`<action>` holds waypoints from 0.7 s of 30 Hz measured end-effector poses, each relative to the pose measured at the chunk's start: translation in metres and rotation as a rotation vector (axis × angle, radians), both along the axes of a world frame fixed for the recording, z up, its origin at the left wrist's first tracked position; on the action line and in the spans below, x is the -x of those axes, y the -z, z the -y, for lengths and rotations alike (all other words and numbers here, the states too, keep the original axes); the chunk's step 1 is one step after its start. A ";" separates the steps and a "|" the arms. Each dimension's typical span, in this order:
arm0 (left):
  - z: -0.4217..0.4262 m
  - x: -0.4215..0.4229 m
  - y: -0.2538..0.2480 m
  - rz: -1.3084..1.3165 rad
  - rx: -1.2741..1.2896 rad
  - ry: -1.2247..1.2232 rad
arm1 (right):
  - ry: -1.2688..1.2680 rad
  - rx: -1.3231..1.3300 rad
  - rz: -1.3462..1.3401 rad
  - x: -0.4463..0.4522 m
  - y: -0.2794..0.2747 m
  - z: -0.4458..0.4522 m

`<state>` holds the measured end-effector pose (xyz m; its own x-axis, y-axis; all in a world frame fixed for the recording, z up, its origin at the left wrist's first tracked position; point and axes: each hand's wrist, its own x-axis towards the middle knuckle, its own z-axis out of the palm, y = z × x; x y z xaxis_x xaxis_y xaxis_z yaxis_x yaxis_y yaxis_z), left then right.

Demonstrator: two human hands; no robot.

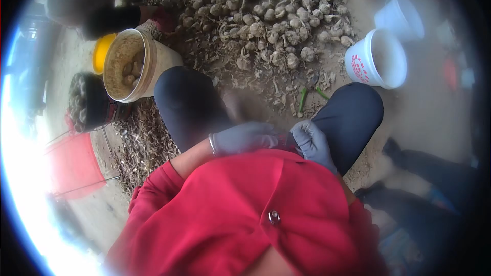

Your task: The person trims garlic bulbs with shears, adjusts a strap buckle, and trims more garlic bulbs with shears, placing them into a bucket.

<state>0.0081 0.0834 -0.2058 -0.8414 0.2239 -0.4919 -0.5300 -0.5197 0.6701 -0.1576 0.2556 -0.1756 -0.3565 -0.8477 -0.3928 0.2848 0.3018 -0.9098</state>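
My left hand (pixel 244 138), in a grey glove, is in front of my lap and smeared by motion. Its fingers point toward my right hand, and whether they hold anything does not show. My right hand (pixel 313 143), also gloved in grey, has its fingers curled in beside my right thigh. Something dark and reddish lies between the two hands, too unclear to name. A brownish blur (pixel 245 106) hangs between my knees. Beyond them, a heap of garlic bulbs (pixel 276 20) covers the ground. Two green handle-like pieces (pixel 302 102) lie by my right knee.
At my left knee stands a cream bucket (pixel 166 61) with some bulbs inside, near a yellow container (pixel 104 53). Two white buckets (pixel 360 61) are at the right. Dry garlic skins (pixel 148 143) litter the ground at left. Another person's dark sleeve (pixel 112 20) shows at upper left.
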 end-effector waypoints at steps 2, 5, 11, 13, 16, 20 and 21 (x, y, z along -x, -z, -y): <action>-0.002 0.003 -0.010 0.046 0.136 -0.006 | -0.007 0.000 -0.129 0.001 0.006 -0.002; -0.002 0.001 -0.013 -0.016 0.156 -0.093 | -0.004 -0.008 -0.249 0.000 0.003 -0.003; -0.015 0.006 -0.013 -0.002 0.217 -0.171 | -0.040 0.011 -0.345 -0.003 0.000 0.000; -0.017 0.007 -0.012 0.002 0.185 -0.189 | -0.035 0.014 -0.361 -0.004 0.000 0.001; -0.019 0.006 -0.010 -0.004 0.247 -0.138 | -0.033 0.034 -0.399 -0.004 0.001 0.002; -0.023 0.005 -0.001 -0.026 0.338 -0.094 | -0.094 0.001 -0.452 -0.003 0.000 0.001; -0.024 0.005 -0.002 -0.028 0.328 -0.105 | -0.115 -0.015 -0.445 -0.004 -0.001 0.002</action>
<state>0.0030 0.1071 -0.2037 -0.8655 -0.0313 -0.4999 -0.4641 -0.3250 0.8240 -0.1541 0.2535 -0.1747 -0.3968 -0.8872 -0.2355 -0.1688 0.3227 -0.9313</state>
